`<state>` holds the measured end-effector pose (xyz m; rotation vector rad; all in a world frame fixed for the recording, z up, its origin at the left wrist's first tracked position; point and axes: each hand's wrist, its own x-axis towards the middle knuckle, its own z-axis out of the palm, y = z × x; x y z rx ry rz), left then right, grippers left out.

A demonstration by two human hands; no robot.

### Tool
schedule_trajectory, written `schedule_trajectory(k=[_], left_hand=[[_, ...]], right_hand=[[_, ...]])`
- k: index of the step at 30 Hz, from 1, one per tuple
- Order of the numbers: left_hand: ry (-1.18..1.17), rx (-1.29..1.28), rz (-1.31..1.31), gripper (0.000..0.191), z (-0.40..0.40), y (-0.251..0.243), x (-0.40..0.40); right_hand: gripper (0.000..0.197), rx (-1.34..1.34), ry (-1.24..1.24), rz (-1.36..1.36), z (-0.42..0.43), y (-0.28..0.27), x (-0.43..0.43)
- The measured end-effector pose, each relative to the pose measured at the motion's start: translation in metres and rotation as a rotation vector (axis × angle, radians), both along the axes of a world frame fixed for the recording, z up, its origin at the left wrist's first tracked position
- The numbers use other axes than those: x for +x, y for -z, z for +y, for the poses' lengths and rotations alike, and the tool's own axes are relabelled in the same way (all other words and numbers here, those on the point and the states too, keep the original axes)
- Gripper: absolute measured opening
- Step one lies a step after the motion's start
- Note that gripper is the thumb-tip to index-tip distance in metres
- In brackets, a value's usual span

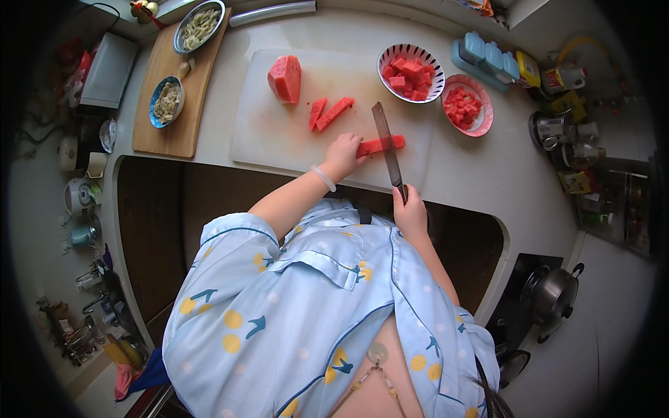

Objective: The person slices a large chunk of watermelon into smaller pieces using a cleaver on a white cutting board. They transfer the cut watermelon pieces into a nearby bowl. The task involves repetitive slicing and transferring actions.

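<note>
My left hand [344, 155] presses on the left end of a strip of watermelon flesh [373, 147], steadying it on the white cutting board [251, 136]. With my right hand [410, 208] I grip the dark handle of a kitchen knife [387, 141]. Its long blade lies across the strip near the right end; I cannot tell how deep it has cut. Two more watermelon strips [334, 114] rest farther up the board. Behind them stands a large peeled watermelon chunk [285, 79].
A patterned bowl [384, 57] of watermelon cubes and a pink bowl [486, 123] of smaller pieces stand right of the knife. Leftward, a wooden board [201, 112] carries two bowls of dumplings. A blue seasoning box [483, 52] sits back right; a lidded pot [556, 292] is on the stove.
</note>
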<state>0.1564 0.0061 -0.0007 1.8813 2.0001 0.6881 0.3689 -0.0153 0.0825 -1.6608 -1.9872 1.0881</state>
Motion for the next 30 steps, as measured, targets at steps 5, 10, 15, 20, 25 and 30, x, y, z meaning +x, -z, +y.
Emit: schedule_trajectory(k=[5,10,15,20,25,30], left_hand=[[-0.018,-0.052,-0.045,0.033,-0.012,0.002,-0.007],[-0.018,-0.035,-0.072,0.029,-0.014,0.005,-0.01],[-0.007,-0.031,-0.088,0.028,-0.013,0.004,-0.011],[0.003,-0.028,-0.091,0.027,-0.013,0.001,-0.012],[0.01,-0.052,-0.071,0.027,-0.011,0.0,-0.012],[-0.001,-0.055,-0.055,0.027,-0.011,-0.002,-0.011]], right_hand=[[0.031,-0.028,-0.007,-0.009,-0.007,0.005,0.001],[0.03,-0.014,0.0,-0.027,-0.012,0.01,-0.001],[0.029,-0.017,0.003,-0.035,-0.014,0.008,-0.006],[0.032,-0.054,-0.014,-0.097,-0.014,0.007,-0.01],[0.032,-0.075,-0.007,-0.12,-0.011,-0.009,-0.015],[0.031,-0.104,-0.016,-0.143,-0.005,-0.011,-0.016]])
